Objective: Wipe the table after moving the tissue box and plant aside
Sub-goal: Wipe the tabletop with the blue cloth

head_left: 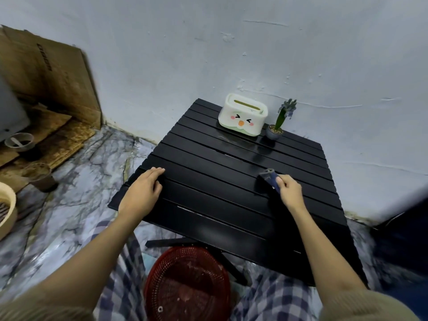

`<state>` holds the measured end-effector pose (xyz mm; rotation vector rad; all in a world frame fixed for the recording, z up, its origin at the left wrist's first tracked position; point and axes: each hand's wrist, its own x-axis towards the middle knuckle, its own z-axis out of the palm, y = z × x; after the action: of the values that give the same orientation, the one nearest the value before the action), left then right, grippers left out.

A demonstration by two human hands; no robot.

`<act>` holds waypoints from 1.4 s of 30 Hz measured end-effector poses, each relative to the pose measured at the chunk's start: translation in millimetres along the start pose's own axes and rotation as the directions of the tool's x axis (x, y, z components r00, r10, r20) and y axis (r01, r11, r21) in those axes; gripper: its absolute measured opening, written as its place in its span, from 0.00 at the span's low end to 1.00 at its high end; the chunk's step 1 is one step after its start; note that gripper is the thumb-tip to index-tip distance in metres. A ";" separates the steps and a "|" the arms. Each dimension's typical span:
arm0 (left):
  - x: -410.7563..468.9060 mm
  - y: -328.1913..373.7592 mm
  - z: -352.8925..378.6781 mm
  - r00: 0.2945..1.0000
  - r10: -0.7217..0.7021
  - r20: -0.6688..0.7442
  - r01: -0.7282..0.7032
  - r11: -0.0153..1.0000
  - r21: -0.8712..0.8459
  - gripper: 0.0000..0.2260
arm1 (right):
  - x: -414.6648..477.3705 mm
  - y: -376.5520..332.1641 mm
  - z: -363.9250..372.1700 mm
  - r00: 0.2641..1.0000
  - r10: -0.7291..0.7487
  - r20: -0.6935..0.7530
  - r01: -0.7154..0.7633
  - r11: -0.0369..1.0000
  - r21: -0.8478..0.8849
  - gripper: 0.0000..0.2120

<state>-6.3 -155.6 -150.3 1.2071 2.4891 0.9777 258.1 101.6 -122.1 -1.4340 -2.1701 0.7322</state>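
A black slatted table stands against a pale blue wall. At its far edge sits a white tissue box with a cartoon face, and just right of it a small potted plant with a blue flower. My left hand rests flat on the table's near left corner, holding nothing. My right hand grips a dark blue-grey cloth pressed on the right part of the tabletop.
A red mesh basket lies on the floor under the table's front edge. Cardboard, cups and a beige bowl crowd the left floor. A dark object stands at the right.
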 end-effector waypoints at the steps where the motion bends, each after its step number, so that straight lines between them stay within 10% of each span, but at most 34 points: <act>1: -0.3 0.1 0.0 1.000 0.000 0.001 0.000 1.000 0.002 0.19 | -2.1 -2.8 -0.8 0.997 -0.031 0.069 0.029 0.999 0.027 0.12; 14: -3.0 2.9 -2.1 1.000 -0.005 -0.004 0.005 1.000 -0.014 0.19 | -87.7 -35.0 -2.9 0.756 -0.223 0.616 0.126 0.972 0.197 0.15; 22: -2.7 1.9 -1.9 1.000 0.005 0.006 -0.005 1.000 -0.026 0.19 | -161.2 -61.3 12.8 0.663 -0.405 0.629 0.366 0.909 0.199 0.11; 32: -2.0 -1.0 -1.0 1.000 0.010 0.004 -0.010 0.999 -0.042 0.19 | -124.9 -52.7 21.6 0.917 -0.294 0.270 0.281 0.956 0.087 0.10; 42: -2.0 -2.0 -0.6 1.000 0.009 0.006 -0.009 0.999 -0.044 0.19 | -198.4 -73.7 41.7 0.728 -0.501 0.468 0.413 0.865 0.285 0.15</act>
<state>-6.5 -158.3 -151.3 1.2069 2.4464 1.0238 254.2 -114.1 -120.2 -0.5822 -2.6459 1.1754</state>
